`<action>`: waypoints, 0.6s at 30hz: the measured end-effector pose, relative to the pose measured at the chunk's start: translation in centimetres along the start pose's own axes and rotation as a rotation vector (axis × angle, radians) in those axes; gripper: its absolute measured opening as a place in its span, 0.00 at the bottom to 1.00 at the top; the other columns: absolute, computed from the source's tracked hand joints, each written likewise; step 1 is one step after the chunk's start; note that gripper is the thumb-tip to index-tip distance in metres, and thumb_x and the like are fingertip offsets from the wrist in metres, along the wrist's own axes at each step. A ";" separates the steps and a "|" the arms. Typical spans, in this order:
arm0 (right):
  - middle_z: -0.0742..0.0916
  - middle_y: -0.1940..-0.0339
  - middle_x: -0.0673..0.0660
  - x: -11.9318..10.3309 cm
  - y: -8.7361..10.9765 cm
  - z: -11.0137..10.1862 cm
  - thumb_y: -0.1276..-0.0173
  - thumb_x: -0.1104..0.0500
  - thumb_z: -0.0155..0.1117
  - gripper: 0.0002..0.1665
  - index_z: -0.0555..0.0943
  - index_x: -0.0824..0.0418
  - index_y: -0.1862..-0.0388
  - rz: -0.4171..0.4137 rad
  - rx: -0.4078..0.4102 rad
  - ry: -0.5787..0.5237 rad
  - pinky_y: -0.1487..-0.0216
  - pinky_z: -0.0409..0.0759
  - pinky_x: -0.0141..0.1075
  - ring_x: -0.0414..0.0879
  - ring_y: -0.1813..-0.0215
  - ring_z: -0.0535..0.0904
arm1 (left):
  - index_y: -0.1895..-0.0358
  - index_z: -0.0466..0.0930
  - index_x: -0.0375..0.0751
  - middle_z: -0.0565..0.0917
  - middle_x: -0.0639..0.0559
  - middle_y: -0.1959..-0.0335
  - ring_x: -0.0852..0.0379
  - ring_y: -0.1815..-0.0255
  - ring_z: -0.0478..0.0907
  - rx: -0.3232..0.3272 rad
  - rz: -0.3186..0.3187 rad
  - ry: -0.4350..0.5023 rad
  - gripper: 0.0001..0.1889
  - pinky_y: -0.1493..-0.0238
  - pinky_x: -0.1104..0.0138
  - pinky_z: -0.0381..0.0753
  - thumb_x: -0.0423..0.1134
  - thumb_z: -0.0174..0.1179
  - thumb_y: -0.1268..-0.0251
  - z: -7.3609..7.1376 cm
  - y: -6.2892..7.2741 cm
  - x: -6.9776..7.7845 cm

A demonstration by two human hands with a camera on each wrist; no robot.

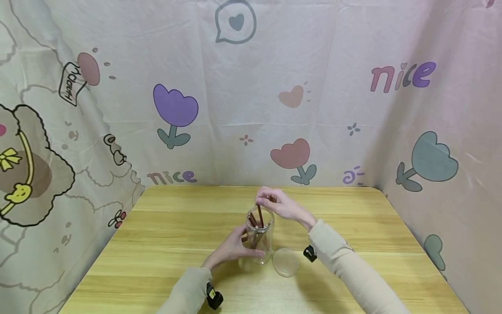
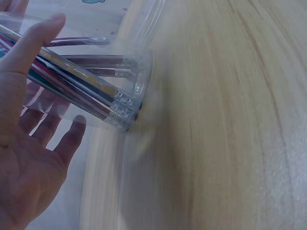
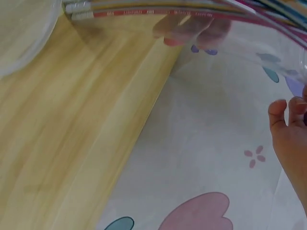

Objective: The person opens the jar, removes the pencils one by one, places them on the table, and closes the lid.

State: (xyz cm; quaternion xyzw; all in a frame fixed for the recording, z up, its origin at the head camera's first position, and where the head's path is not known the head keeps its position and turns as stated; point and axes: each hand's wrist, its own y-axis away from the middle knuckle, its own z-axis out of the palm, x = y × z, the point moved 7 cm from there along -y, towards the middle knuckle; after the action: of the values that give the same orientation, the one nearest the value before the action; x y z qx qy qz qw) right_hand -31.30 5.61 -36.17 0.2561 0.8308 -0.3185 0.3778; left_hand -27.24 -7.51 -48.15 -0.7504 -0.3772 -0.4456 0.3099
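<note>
On the wooden table, your clear jar stands upright, your left hand wrapped round its lower part. If that grip loosens while the other hand pushes sideways at the mouth, the jar could tip. The clear lid lies just beside it; a swinging sleeve might knock it. The pencils inside lean together, so the dark pencil that your right hand pinches by its upper end, its lower part inside the mouth, could snag on them or slip if your pinch slackens.

The head view shows that pinch; the right wrist view cuts the hand off at its edge. Only the left wrist view clearly shows one pencil's end short of the jar's base, probably the pinched one's. The right wrist view alone shows lettering on a red pencil.
</note>
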 end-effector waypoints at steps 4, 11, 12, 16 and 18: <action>0.84 0.61 0.65 -0.2 0.1 0.0 0.18 0.60 0.47 0.14 0.76 0.70 0.56 0.034 0.075 -0.092 0.55 0.81 0.29 0.37 0.61 0.77 | 0.29 0.68 0.47 0.75 0.43 0.29 0.37 0.29 0.71 0.001 0.003 -0.010 0.44 0.28 0.39 0.72 0.42 0.79 0.52 0.1 -0.1 -0.1; 0.81 0.79 0.70 -0.8 -0.4 -0.5 0.16 0.52 0.42 0.21 0.68 0.72 0.55 0.013 0.193 -0.321 0.82 0.64 0.23 0.36 0.83 0.66 | 0.29 0.68 0.45 0.75 0.42 0.29 0.37 0.29 0.72 0.006 0.031 -0.021 0.43 0.28 0.40 0.73 0.41 0.79 0.51 0.0 -0.2 0.1; 0.82 0.80 0.66 -0.9 -0.4 -0.7 0.16 0.53 0.42 0.21 0.69 0.73 0.54 0.009 0.221 -0.320 0.83 0.63 0.22 0.36 0.84 0.66 | 0.29 0.68 0.44 0.75 0.42 0.30 0.37 0.29 0.72 0.006 0.033 -0.021 0.43 0.28 0.40 0.73 0.41 0.79 0.51 0.0 -0.2 0.1; 0.83 0.82 0.48 -1.1 -0.2 -2.0 0.17 0.58 0.45 0.22 0.77 0.77 0.52 -0.019 0.380 -0.289 0.84 0.66 0.22 0.36 0.84 0.66 | 0.30 0.69 0.43 0.76 0.42 0.30 0.37 0.30 0.72 0.008 0.037 -0.021 0.42 0.28 0.39 0.73 0.40 0.79 0.51 0.0 -0.2 0.1; 0.82 0.82 0.44 -1.2 0.1 -2.6 0.17 0.58 0.46 0.23 0.80 0.77 0.52 -0.038 0.461 -0.283 0.85 0.66 0.21 0.36 0.85 0.64 | 0.30 0.69 0.42 0.76 0.42 0.30 0.36 0.29 0.72 0.009 0.033 -0.021 0.43 0.28 0.39 0.72 0.40 0.79 0.51 0.0 -0.2 0.1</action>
State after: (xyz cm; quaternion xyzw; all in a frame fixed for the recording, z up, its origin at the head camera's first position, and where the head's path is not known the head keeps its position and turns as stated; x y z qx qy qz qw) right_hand -31.72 7.33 -33.88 0.2728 0.6799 -0.5391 0.4155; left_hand -27.38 -7.37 -48.08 -0.7597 -0.3700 -0.4309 0.3166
